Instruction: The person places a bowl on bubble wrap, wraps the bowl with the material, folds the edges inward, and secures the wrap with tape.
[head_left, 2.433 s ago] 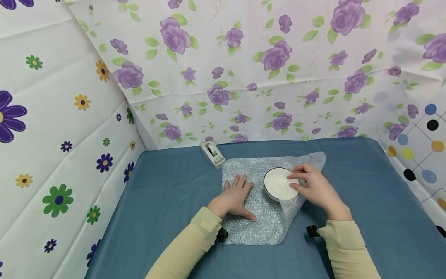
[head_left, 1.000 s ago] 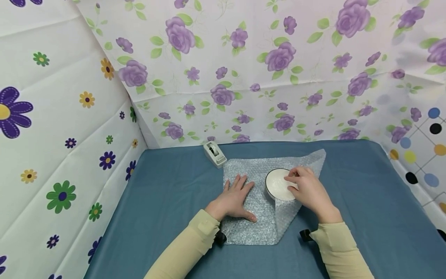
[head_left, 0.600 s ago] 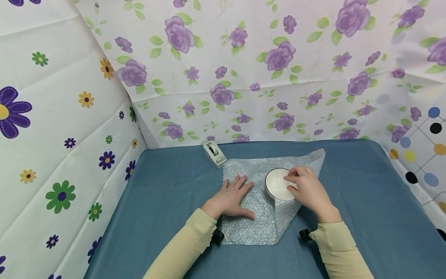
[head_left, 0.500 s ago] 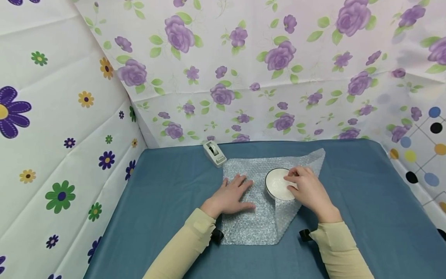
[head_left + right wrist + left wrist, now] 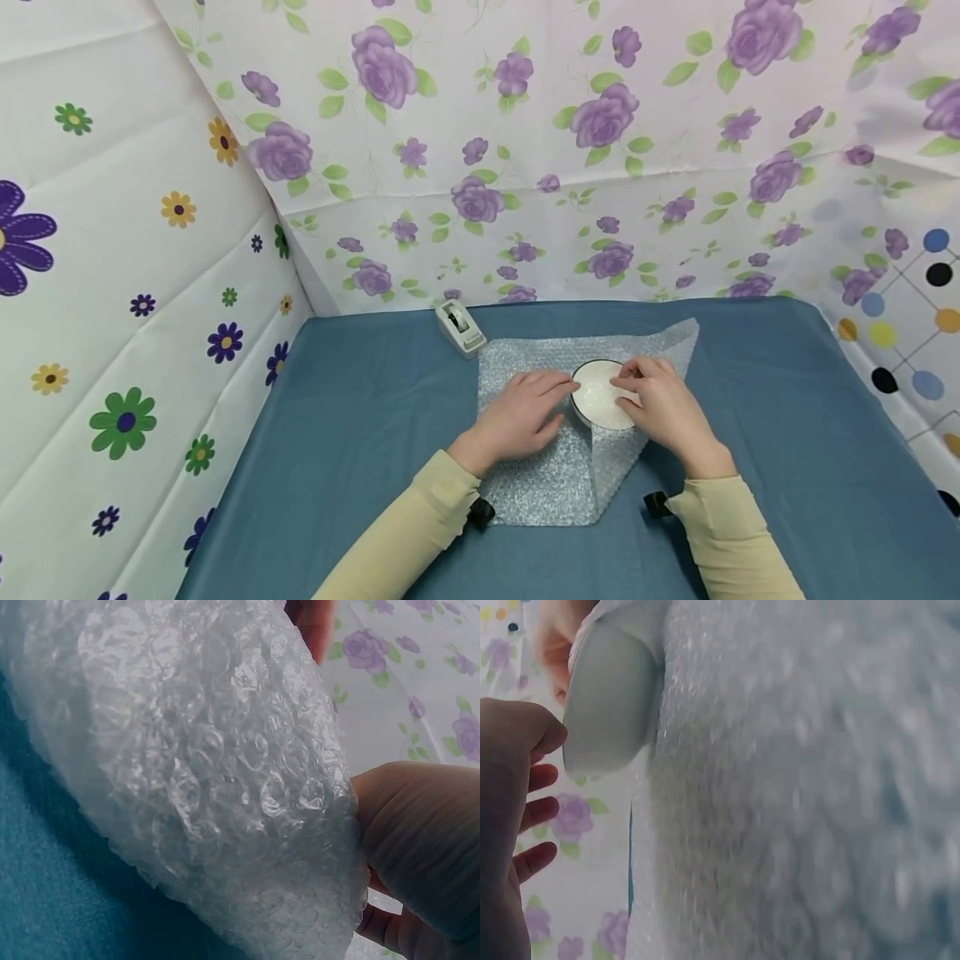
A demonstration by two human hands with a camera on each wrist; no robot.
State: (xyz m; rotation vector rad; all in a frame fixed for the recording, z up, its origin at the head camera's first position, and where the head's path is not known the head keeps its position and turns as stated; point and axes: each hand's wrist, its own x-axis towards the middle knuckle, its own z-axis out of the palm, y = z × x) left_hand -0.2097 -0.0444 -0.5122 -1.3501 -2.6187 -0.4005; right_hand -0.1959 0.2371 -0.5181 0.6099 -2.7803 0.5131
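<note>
A white bowl [image 5: 595, 398] with a dark rim stands on a sheet of bubble wrap [image 5: 536, 493]. The sheet's right side is folded up against the bowl. My right hand [image 5: 671, 417] pinches the raised wrap at the bowl's right rim; in the right wrist view the folded wrap [image 5: 217, 757] rises to the thumb and hides the bowl. My left hand [image 5: 517, 417] is over the wrap's left part, fingertips at the bowl's left rim. In the left wrist view its fingers are loosely extended beside the bowl [image 5: 611, 701]; whether they touch it I cannot tell.
A white tape dispenser [image 5: 460, 328] stands at the back, by the wrap's far left corner. Blue cloth [image 5: 360, 433] covers the table. Patterned sheets [image 5: 450, 125] close off the back and both sides. The wrap's far right corner [image 5: 684, 335] sticks up.
My left hand has lifted from lying spread on the wrap and moved right to the bowl's left rim. Earlier, my right hand drew the wrap slightly left over the bowl; lately it stays still.
</note>
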